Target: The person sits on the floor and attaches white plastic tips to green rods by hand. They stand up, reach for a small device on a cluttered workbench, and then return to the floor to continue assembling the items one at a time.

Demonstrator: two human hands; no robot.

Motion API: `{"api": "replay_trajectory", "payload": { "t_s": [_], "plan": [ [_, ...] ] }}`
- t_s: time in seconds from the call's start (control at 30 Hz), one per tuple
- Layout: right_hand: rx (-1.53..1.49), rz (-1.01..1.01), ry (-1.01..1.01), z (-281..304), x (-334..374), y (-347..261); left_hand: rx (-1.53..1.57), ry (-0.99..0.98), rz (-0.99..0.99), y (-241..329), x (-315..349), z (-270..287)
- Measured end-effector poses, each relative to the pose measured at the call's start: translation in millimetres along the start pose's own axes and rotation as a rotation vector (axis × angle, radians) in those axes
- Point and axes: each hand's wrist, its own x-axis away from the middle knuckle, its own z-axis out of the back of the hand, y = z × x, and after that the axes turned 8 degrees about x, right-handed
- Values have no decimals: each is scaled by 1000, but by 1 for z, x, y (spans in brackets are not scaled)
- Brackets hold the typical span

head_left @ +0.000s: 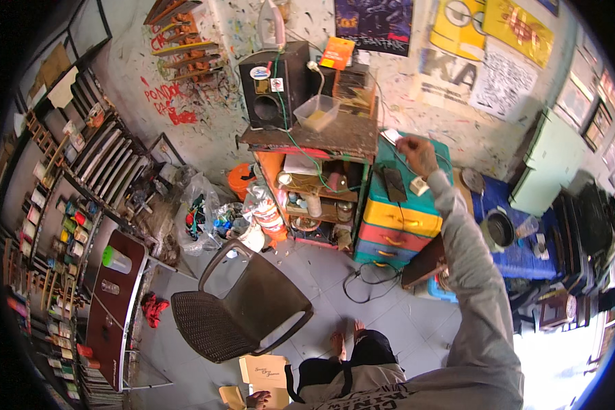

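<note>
My right arm, in a grey sleeve, reaches out over a drawer cabinet [436, 154] with a teal top and coloured drawers. The fingers of my right hand [418, 156] are bent together beside a small white object [391, 136]; what is between them is too small to make out. A dark phone-like slab [393, 184] and a small pale block [419, 185] lie on the cabinet top near that hand. At the lower edge, my left hand [258, 400] grips an opened brown cardboard box [264, 370] with its lid raised; part of this hand is cut off.
A brown plastic armchair [253, 301] stands ahead on the left. Beyond it, a wooden shelf unit [314, 140] carries a black speaker [275, 87] and a clear plastic tub [317, 113]. A black cable [367, 298] loops on the floor. A blue-covered table [526, 263] stands at right.
</note>
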Motion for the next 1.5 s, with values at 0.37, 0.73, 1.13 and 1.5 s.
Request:
{"api": "replay_trajectory", "payload": {
  "t_s": [0.37, 0.73, 1.13, 1.5],
  "plan": [
    [495, 346, -235, -112, -338, 30, 349, 119, -111, 227, -30, -49],
    [585, 308, -748, -154, -399, 43, 499, 123, -178, 341, -18, -83],
    [504, -26, -1022, -161, -420, 47, 581, 106, -250, 393, -26, -107],
    [691, 26, -1004, -140, -412, 16, 745, 43, -417, 460, -28, -156]
  ]
}}
